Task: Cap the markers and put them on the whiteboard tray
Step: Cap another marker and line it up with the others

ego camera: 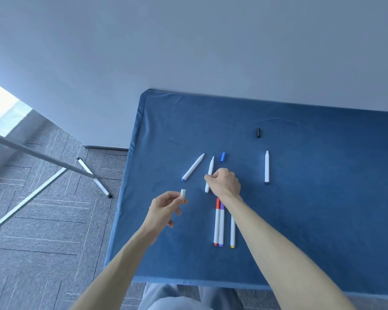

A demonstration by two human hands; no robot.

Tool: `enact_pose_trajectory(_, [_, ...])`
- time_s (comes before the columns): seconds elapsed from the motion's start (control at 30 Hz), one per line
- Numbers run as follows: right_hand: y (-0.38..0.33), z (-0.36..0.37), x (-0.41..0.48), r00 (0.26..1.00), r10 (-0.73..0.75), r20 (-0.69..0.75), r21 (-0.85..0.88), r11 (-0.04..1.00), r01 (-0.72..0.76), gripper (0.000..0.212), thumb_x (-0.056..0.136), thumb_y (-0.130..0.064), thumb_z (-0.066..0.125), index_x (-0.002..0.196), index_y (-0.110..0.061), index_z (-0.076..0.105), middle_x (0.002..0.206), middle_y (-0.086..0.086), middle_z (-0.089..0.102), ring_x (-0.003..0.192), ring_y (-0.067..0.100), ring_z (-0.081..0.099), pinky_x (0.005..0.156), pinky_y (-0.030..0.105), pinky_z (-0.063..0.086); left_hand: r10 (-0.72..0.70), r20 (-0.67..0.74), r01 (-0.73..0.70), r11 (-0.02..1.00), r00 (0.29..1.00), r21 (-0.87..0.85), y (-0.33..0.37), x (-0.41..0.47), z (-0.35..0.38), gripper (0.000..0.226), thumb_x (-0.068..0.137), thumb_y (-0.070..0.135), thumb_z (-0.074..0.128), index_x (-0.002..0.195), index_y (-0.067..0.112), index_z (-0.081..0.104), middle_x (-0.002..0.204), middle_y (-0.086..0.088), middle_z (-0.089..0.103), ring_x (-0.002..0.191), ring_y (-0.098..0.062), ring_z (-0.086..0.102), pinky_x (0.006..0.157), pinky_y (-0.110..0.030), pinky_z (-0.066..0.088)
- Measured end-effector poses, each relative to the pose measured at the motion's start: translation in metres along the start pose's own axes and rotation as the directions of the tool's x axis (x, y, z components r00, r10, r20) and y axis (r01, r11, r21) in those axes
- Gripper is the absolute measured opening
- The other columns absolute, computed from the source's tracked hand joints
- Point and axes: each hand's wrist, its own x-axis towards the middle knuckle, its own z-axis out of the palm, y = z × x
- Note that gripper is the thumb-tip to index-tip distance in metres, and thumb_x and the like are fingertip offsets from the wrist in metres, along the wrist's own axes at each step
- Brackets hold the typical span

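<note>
My right hand [225, 181] grips an uncapped white marker [210, 170] lying on the blue tablecloth, its tip pointing away from me. A small white cap [183, 194] is pinched upright in my left hand [165, 209], left of that marker and apart from it. An uncapped marker with a blue end [193, 167] lies further left, and a loose blue cap [222, 157] sits just beyond my right hand. To the right lie an uncapped marker with a black end [267, 166] and a black cap [258, 132]. Capped red [216, 222], purple [221, 224] and yellow-ended [232, 233] markers lie near me.
The table [323, 220] with its blue cloth stands against a pale wall; its left edge drops to grey carpet. White metal stand legs [85, 173] cross the floor at the left. No whiteboard tray shows in this view.
</note>
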Motion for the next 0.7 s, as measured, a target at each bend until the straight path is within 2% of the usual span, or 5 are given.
enact_pose_trajectory(0.1, [0.006, -0.004, -0.008, 1.0, -0.017, -0.022, -0.039, 0.999, 0.017, 0.028, 0.078, -0.028, 0.058, 0.054, -0.017, 0.048, 0.052, -0.004, 0.053, 0.059, 0.027, 0.055, 0.051, 0.026, 0.039, -0.013, 0.002, 0.013, 1.0, 1.0, -0.006, -0.001, -0.004, -0.003, 0.016, 0.092, 0.026, 0.064, 0.099, 0.013, 0.07, 0.097, 0.002, 0.076, 0.072, -0.01, 0.057, 0.047, -0.027, 0.043])
enact_pose_trajectory(0.27, [0.018, 0.003, -0.009, 0.997, -0.063, -0.049, -0.095, 0.994, 0.058, 0.029, 0.089, -0.044, 0.054, 0.078, -0.018, 0.06, 0.082, 0.0, 0.068, 0.077, 0.028, 0.063, 0.063, 0.031, 0.046, -0.007, 0.034, 0.007, 1.0, 0.999, 0.006, 0.004, -0.009, -0.003, 0.017, 0.092, 0.026, 0.063, 0.099, 0.011, 0.066, 0.096, 0.003, 0.077, 0.074, -0.008, 0.061, 0.048, -0.027, 0.044])
enact_pose_trajectory(0.53, [0.013, 0.002, -0.01, 0.986, -0.165, -0.004, -0.375, 0.914, 0.151, 0.021, 0.074, -0.033, 0.057, 0.069, -0.013, 0.058, 0.065, 0.001, 0.064, 0.058, 0.026, 0.054, 0.049, 0.026, 0.035, 0.045, 0.032, -0.046, 0.998, 0.999, 0.032, 0.002, -0.008, -0.011, 0.015, 0.093, 0.025, 0.062, 0.103, 0.014, 0.066, 0.097, 0.006, 0.076, 0.076, -0.01, 0.061, 0.049, -0.028, 0.048])
enact_pose_trajectory(0.63, [0.022, -0.009, -0.017, 0.984, -0.174, -0.029, -0.224, 0.961, 0.163, 0.024, 0.073, -0.036, 0.059, 0.065, -0.014, 0.055, 0.059, 0.0, 0.065, 0.057, 0.024, 0.056, 0.052, 0.028, 0.042, 0.07, 0.026, -0.071, 0.995, 0.997, 0.069, 0.004, -0.008, -0.014, 0.014, 0.092, 0.026, 0.065, 0.099, 0.015, 0.068, 0.092, 0.006, 0.076, 0.074, -0.01, 0.06, 0.048, -0.027, 0.048])
enact_pose_trajectory(0.7, [0.026, -0.023, -0.028, 0.985, -0.157, -0.064, 0.101, 0.981, 0.163, 0.018, 0.076, -0.035, 0.063, 0.072, -0.018, 0.063, 0.064, -0.004, 0.07, 0.063, 0.016, 0.066, 0.06, 0.03, 0.052, 0.097, 0.011, -0.097, 0.99, 0.995, 0.105, 0.007, -0.009, -0.019, 0.012, 0.09, 0.029, 0.069, 0.095, 0.018, 0.07, 0.089, 0.004, 0.074, 0.072, -0.008, 0.061, 0.047, -0.028, 0.048])
